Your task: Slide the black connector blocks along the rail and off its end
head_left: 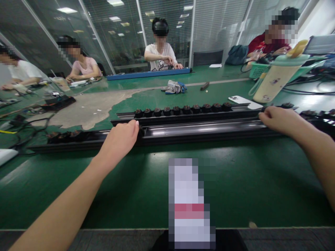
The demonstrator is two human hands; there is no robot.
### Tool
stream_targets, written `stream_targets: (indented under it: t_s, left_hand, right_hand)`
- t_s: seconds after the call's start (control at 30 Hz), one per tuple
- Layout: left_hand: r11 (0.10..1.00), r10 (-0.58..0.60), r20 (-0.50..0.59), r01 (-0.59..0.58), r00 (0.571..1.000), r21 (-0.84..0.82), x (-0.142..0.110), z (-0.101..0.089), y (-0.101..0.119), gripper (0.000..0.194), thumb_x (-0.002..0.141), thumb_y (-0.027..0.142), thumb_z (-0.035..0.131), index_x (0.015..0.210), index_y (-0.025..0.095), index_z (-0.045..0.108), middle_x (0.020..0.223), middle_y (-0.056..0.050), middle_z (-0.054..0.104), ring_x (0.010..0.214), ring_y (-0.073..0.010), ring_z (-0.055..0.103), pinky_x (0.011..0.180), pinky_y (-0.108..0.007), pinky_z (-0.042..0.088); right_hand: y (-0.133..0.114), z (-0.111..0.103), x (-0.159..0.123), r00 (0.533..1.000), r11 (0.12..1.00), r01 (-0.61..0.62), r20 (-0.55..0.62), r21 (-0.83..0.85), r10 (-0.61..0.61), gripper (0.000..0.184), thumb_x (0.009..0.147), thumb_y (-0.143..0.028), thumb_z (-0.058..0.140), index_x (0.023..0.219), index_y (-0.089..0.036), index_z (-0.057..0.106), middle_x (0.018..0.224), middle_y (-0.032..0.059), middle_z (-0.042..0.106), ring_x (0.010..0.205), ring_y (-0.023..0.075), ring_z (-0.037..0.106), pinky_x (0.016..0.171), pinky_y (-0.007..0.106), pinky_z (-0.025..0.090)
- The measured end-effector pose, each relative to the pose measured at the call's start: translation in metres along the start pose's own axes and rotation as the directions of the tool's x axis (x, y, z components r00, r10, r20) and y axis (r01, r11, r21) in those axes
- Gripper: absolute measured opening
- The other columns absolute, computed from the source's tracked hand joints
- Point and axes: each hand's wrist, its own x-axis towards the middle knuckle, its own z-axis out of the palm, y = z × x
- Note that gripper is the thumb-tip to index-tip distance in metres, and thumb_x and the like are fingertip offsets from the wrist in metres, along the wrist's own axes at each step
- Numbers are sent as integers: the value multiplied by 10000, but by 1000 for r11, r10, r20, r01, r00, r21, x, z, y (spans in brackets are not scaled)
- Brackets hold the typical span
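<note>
A long black metal channel point(199, 131) with a shiny inner face lies across the table before me. My left hand point(123, 136) is closed at its left half, fingers pinched on a small black piece point(141, 131) in the channel. Left of that hand, several black round pieces with copper-coloured parts point(75, 134) sit in the channel. My right hand point(277, 118) is closed over the channel's right part; what its fingers grip is hidden. Just behind lies a second black channel point(167, 121), with a row of black round pieces point(176, 111) along it.
Behind the channels are a white phone point(244, 101), a cream tumbler point(277, 78), crumpled gloves point(175, 87) and a green basket point(258, 70). Cables point(34, 125) lie at left. Across the table, a person works at a long blue bar point(149, 74); other people sit at both sides.
</note>
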Motion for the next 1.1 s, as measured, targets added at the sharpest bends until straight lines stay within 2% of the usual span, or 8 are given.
stream_targets:
  t_s: [0.2,1.1]
  left_hand:
    - [998,28,-7,-29,1000,-54,1,1,1,478,1080,320,200,1095,125,636,917,-169,747,839,-321,740,720,-373,513]
    - [996,59,-60,-63,996,-60,1,4,7,465,1073,317,207,1064,143,639,949,-146,751,864,-306,739,727,-355,516]
  right_hand:
    - [0,-1,0,1000,1000,6,-4,-1,-6,347,919,-481,326,819,-219,529,745,121,588,673,241,497,690,355,369]
    - [3,3,1,1000,1000,7,-18,10,-7,368,925,-511,320,814,-220,515,746,110,580,666,225,480,681,345,365]
